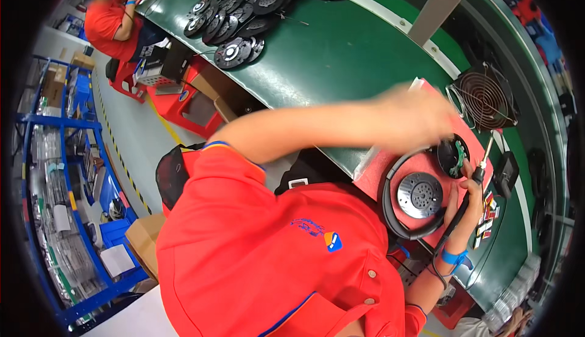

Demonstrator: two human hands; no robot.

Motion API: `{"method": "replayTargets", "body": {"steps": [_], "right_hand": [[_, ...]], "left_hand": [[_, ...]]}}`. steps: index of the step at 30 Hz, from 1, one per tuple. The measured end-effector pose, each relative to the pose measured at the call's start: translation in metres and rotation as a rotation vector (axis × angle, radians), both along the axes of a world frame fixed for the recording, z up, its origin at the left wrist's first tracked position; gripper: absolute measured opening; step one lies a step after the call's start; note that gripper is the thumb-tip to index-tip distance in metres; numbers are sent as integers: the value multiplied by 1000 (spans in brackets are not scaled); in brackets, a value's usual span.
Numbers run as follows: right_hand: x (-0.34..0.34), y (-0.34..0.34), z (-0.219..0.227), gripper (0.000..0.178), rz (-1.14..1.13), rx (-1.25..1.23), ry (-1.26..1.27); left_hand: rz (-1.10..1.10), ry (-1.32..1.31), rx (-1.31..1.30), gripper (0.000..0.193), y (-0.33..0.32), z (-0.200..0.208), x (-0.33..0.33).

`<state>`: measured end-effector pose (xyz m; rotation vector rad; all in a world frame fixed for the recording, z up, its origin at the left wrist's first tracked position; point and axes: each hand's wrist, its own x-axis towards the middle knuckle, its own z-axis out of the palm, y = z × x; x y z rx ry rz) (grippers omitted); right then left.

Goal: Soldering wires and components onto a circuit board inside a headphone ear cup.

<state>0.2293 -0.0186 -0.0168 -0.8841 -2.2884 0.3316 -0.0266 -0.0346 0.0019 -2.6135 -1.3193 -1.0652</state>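
My left hand (420, 117) is smeared by motion above the pink mat (368, 181); its fingers and anything in them cannot be made out. My right hand (466, 206), with a blue band at the wrist, is closed around a soldering iron (479, 175), whose metal tip points toward the far side of the bench. Close to its fingertips sits a round black part with a curved green circuit board (458, 157). Beside that, a silver disc with small holes (419, 195) lies inside a thick black ring (386, 200) on the mat.
A round wire fan guard (484, 93) stands beyond the mat. Small red and white pieces (486, 215) lie right of my right hand. Several black discs (234, 14) are piled farther along the green bench (341, 50). A person in red (113, 20) sits at far left, near blue shelving (64, 124).
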Motion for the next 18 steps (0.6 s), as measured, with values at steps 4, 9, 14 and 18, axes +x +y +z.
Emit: {"method": "replayTargets", "body": {"steps": [4,9,14,18], "right_hand": [[-4,3,8,25,36,31,-73],[-8,3,2,24,39,40,-2],[-10,2,2,23,26,19,24],[-9,2,3,23,9,1,12]], "left_hand": [[640,352,80,18,-4,2,-161],[792,555,-109,3,-29,-15,-240],[578,118,-48,5,-21,4,-203],[241,-513,-595,10,-8,23,-133]]}}
